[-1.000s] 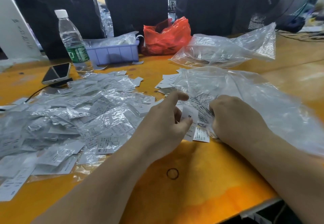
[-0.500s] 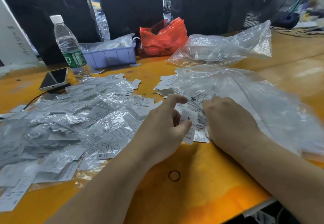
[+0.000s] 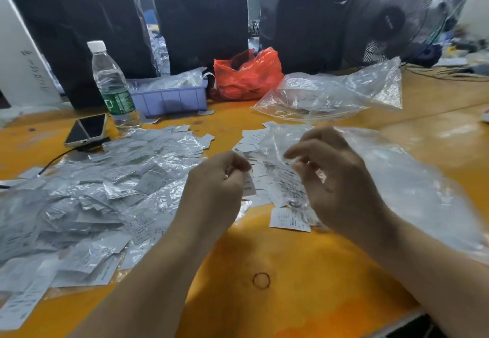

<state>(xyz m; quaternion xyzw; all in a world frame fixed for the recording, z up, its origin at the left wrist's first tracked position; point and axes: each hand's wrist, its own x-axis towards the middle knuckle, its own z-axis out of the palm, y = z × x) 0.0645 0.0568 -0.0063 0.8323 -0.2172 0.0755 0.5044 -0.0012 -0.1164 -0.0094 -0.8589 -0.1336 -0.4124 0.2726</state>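
My left hand (image 3: 214,189) is curled and pinches a small white printed tag (image 3: 248,185) between thumb and fingers. My right hand (image 3: 341,181) is raised beside it, blurred, its fingers curled around what looks like a small clear plastic sleeve (image 3: 280,140). Below and between the hands lie loose white tags (image 3: 289,220) on the orange table (image 3: 291,306). A wide heap of tags in clear sleeves (image 3: 92,194) covers the table to the left. Under my right forearm spreads a large crumpled clear bag (image 3: 423,192).
At the back stand a water bottle (image 3: 112,86), a phone (image 3: 86,131) with a cable, a lilac tray (image 3: 172,99), a red plastic bag (image 3: 246,75) and another clear bag (image 3: 330,94). A fan (image 3: 397,17) is far right. A rubber band (image 3: 261,280) lies near the front.
Both hands have lifted off the tag pile. The left hand closed more tightly around its tag; the right hand rose from the big bag with a clear sleeve.
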